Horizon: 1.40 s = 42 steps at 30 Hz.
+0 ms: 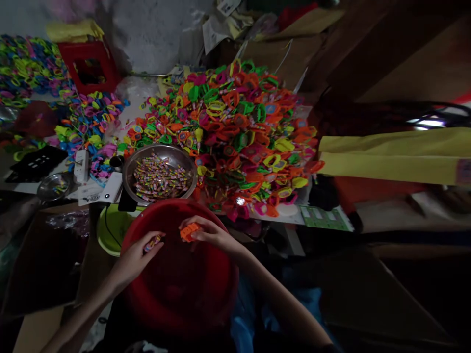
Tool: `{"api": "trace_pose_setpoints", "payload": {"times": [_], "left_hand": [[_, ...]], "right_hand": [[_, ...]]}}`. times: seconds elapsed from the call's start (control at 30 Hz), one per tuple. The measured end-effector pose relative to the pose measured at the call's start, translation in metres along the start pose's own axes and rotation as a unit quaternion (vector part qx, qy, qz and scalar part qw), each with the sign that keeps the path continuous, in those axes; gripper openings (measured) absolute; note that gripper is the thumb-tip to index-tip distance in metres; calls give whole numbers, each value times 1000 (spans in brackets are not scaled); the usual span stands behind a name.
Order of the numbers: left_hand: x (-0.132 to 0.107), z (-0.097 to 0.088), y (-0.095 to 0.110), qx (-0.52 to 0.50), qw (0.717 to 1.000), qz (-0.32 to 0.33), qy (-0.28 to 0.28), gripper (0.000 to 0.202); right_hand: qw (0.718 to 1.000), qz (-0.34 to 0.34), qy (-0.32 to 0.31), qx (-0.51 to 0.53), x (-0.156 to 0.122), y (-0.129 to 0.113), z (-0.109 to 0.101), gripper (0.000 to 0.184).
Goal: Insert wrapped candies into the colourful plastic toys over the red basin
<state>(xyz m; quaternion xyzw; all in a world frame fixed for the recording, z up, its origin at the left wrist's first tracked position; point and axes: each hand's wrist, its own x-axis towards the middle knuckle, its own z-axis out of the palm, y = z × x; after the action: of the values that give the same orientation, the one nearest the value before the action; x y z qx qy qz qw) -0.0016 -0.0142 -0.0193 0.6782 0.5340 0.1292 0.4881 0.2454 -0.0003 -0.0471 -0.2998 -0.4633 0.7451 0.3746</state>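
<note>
My left hand (142,255) is closed on a small wrapped candy roll (152,242) with a multicoloured wrapper; whether there is more than one I cannot tell. Between the fingers of my right hand (206,233) is an orange plastic toy piece (190,232) with small openings in it. Both hands are apart, held over a large red basin (176,314). Just beyond the basin stands a steel bowl (191,184) with many similar candy rolls (162,174). A tall heap of bright plastic toy watches (250,132) lies behind and to the right of the bowl.
A lime green basin (110,230) sits left of the red one. On the table are a white power strip (81,166), a white phone-like object (112,187) and a small metal dish (54,187). More plastic pieces (33,66) lie near a red stool (88,68). Yellow paper (390,157) extends at right.
</note>
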Motion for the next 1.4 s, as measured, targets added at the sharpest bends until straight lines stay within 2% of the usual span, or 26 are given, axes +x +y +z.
{"api": "trace_pose_setpoints", "payload": {"times": [0.1,0.23,0.3,0.37,0.5,0.6,0.7,0.83,0.97,1.03,1.13,1.23,1.33,1.4], "left_hand": [[-5,5,8,0,1000,6,13,36],[-11,8,21,30,999,20,17,25],[-13,9,25,42,999,31,6,23],[-13,10,27,39,998,39,12,23],[-10,11,30,16,999,23,20,30],[-8,14,31,29,1000,5,-3,33],[-6,17,28,49,999,12,-14,27],[-5,18,21,27,998,51,16,24],[-4,16,20,7,997,69,30,25],[-5,16,21,0,997,74,32,25],[-6,16,23,-6,996,75,45,31],[-7,16,25,15,996,73,57,27],[-8,13,27,37,997,64,33,18],[-7,11,28,34,997,63,4,17]], "right_hand": [[999,-2,-1,45,-3,-2,6,38],[999,12,-24,27,-3,-3,11,43],[999,5,-19,-29,-3,-3,15,43],[993,-30,8,-116,-1,-3,19,41],[958,-103,63,-258,0,5,27,35],[947,-84,76,-301,0,10,32,28],[937,-80,64,-335,-1,9,35,28],[927,-145,36,-344,-3,-4,35,32],[946,-152,-18,-287,-7,-11,34,27],[952,-145,-18,-268,-9,-10,32,27],[947,-142,15,-289,-11,-9,30,26],[922,-130,7,-366,-13,-14,28,22],[861,-131,-39,-489,-13,-23,28,17],[819,-151,-48,-552,-13,-26,30,16]]}}
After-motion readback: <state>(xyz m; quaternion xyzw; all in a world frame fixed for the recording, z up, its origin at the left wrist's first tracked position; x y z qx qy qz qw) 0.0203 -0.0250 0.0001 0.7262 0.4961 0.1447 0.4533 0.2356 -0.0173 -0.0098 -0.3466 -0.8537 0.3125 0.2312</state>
